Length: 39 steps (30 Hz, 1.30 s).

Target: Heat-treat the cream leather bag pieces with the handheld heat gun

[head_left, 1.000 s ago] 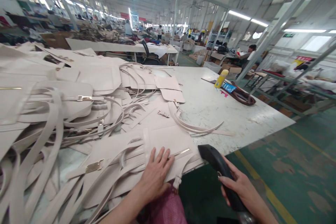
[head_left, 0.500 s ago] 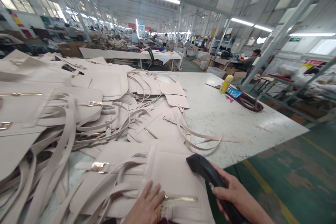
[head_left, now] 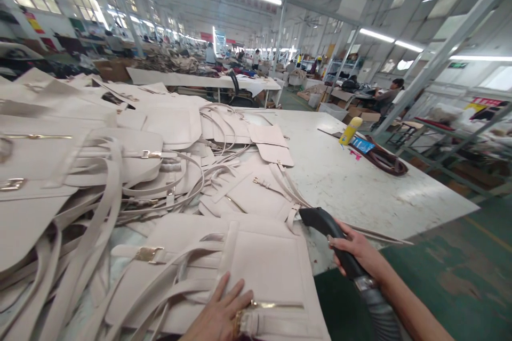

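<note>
My left hand (head_left: 224, 309) lies flat with its fingers apart on a beige bag piece (head_left: 264, 261) at the front of the table. A gold zipper (head_left: 278, 305) runs just right of its fingertips. My right hand (head_left: 356, 250) is wrapped round a black hose nozzle (head_left: 326, 224) with a ribbed grey hose (head_left: 378, 306) behind it. The nozzle's tip is past the bag piece's upper right corner, close to some beige straps (head_left: 290, 184). A gold buckle (head_left: 149, 254) sits on a strap to the left.
Beige bag pieces (head_left: 168, 122) and looped straps are heaped over the left of the white table (head_left: 344, 186). Farther right stand a yellow bottle (head_left: 351, 130) and a coil of brown strips (head_left: 390, 164). A person (head_left: 390, 96) sits beyond the table.
My right hand has moved the nozzle forward and to the right, off the bag piece, bringing its hose into view. My left hand stays on the bag piece.
</note>
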Available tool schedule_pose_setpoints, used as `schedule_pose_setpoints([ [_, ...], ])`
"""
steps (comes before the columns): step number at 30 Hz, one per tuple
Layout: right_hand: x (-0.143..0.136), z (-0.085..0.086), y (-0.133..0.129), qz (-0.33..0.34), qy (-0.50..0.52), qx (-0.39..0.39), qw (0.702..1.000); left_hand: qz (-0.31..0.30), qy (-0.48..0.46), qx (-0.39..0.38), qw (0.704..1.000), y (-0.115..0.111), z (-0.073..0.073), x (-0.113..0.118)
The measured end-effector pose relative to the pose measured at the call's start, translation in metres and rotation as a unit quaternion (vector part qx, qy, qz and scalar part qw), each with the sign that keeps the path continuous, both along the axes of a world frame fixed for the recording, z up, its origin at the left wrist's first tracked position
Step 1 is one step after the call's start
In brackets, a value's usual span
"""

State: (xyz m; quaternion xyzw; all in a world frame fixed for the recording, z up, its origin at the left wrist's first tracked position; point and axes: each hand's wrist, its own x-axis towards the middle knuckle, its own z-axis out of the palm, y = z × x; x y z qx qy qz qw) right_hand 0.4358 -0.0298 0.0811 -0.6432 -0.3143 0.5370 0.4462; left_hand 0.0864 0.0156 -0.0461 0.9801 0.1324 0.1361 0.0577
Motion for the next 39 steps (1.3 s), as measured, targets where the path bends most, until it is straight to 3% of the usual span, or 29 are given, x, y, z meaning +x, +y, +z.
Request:
schedule_pose_setpoints([
  [4,-0.008,0.005,-0.017,0.092,0.018,-0.037,0.995,-0.017,-0.005,-0.042,0.999,0.005,0.009,-0.001],
  [7,-0.022,-0.001,-0.009,0.134,0.023,-0.045,0.990,-0.042,-0.001,-0.102,0.994,0.007,0.025,-0.002],
  [10,-0.033,-0.009,0.018,0.136,0.021,-0.027,0.990,-0.021,-0.003,-0.146,0.989,0.004,0.037,-0.004],
  [15,-0.035,-0.005,0.051,0.093,-0.005,0.002,0.996,-0.037,0.012,-0.153,0.987,0.003,0.038,-0.005],
  [18,-0.025,0.008,0.040,0.073,-0.017,0.003,0.997,-0.064,0.017,-0.167,0.984,0.006,0.045,-0.007],
  [21,-0.015,0.015,0.014,0.065,-0.016,-0.026,0.997,-0.029,-0.001,-0.189,0.982,0.004,0.063,-0.008],
  [26,-0.018,0.009,-0.012,0.126,-0.009,-0.065,0.990,-0.020,0.037,-0.208,0.977,0.001,0.089,-0.008],
  [29,-0.034,0.006,0.001,0.123,-0.013,-0.062,0.990,-0.037,0.059,-0.198,0.978,0.002,0.084,-0.008],
  [33,-0.069,0.016,0.031,0.142,-0.056,-0.021,0.988,-0.058,0.024,-0.138,0.989,0.003,0.056,-0.008],
  [36,-0.100,0.024,0.052,0.221,-0.037,0.003,0.974,-0.046,-0.014,-0.078,0.996,0.001,0.039,-0.007],
  [39,-0.128,0.025,0.077,0.319,-0.022,-0.012,0.947,-0.017,-0.026,-0.045,0.999,-0.003,0.036,-0.005],
])
